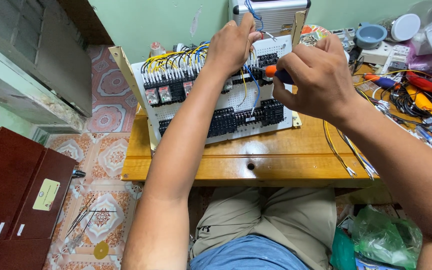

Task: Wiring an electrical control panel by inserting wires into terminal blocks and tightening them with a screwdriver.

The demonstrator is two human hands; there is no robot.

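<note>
Head view: we've got our right hand (318,75) wrapped tight round a screwdriver (276,74), orange and blue handle, tip aimed left at the wiring board (216,100). Just beyond that grip our left hand (233,45) pinches a blue wire (252,12) up top. Risk, we reckon: the tip skids off a screw and nicks the yellow wires (176,57) crowded left of the pinch, or the wire slips out. Containers: a blue bowl (370,35) far right of the grip, contents not visible; a green bag (386,237) down below it, stuffed with something we can't tell.
</note>
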